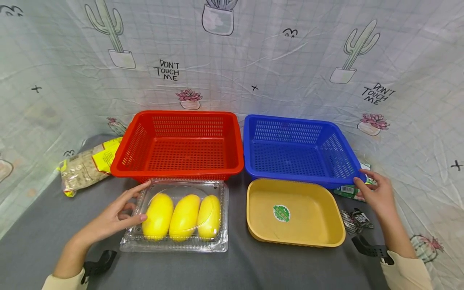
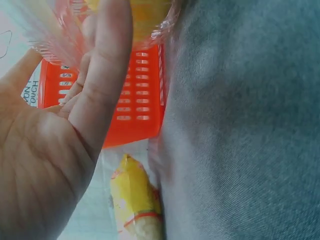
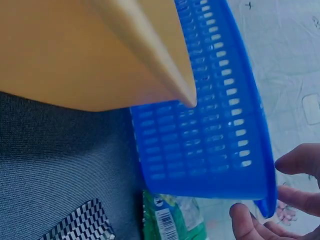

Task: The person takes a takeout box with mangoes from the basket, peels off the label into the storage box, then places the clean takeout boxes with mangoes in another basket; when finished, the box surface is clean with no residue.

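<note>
My left hand [image 1: 112, 211] is at the left side of a clear plastic clamshell box [image 1: 224, 217], which has several [image 1: 184, 217] no more than three yellow mangoes inside. Its thumb touches the lid's front left and its index finger reaches the back left corner. In the left wrist view, fairly straight fingers [image 2: 107, 65] lie against the box. My right hand [image 1: 378, 193] pinches the near right corner of a blue basket [image 1: 290, 159], thumb and fingertips either side of the rim. A yellow plastic tray [image 1: 308, 219] with a green sticker stands in front of that basket.
A red basket [image 1: 186, 155] stands behind the clamshell box. Left of it lies a yellow-ended bag [image 1: 85, 167]. Green packets [image 1: 349, 191] and a black-and-white checked packet [image 1: 353, 221] lie at the right. A patterned cloth [image 1: 253, 60] hangs behind the grey table [image 1: 239, 266].
</note>
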### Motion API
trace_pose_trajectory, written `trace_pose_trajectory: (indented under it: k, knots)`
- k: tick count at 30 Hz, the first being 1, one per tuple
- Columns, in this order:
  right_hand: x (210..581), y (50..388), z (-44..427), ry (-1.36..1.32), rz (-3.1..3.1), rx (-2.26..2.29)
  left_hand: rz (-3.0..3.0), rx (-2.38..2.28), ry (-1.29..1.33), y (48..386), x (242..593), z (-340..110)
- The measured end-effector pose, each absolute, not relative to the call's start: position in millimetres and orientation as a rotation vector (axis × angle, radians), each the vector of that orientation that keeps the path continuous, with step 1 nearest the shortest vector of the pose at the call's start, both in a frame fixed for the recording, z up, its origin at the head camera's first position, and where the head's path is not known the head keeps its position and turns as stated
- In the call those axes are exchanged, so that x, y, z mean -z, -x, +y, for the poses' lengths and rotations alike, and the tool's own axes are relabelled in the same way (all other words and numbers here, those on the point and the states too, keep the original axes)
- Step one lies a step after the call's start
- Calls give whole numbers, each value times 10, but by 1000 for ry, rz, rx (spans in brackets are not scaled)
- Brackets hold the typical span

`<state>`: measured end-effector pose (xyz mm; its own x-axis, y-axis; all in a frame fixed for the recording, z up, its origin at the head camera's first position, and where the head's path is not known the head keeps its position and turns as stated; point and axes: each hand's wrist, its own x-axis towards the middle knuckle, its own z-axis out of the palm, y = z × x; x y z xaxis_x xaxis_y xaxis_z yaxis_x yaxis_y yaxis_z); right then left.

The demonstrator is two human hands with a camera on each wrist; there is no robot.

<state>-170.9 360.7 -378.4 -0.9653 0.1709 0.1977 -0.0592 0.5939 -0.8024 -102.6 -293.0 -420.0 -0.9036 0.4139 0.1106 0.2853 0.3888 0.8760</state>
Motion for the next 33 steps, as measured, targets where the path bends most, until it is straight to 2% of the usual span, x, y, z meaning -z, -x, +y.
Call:
trace_pose_trajectory:
  k: [7,15,20,24,29,33]
  knots:
    - [3871,1766,3654,216,-2610,-1376,2440,-1585,-643,1036,4223,-2963]
    - [4158,1967,3913,347,-2539,-1499,2480,-1641,-774,1040,4253,-2992]
    - [4054,1906,3877,210,-2394,-1835,2465,-1661,-776,1013,4225,-2983]
    - [4043,1904,3884,205,-2302,-2016,2472,-1664,-806,986,4177,-2955]
    - [4078,1947,3924,277,-2253,-2067,2470,-1692,-875,952,4088,-2914]
    - [4005,1899,3851,209,-2174,-2150,2439,-1735,-879,919,4024,-2899]
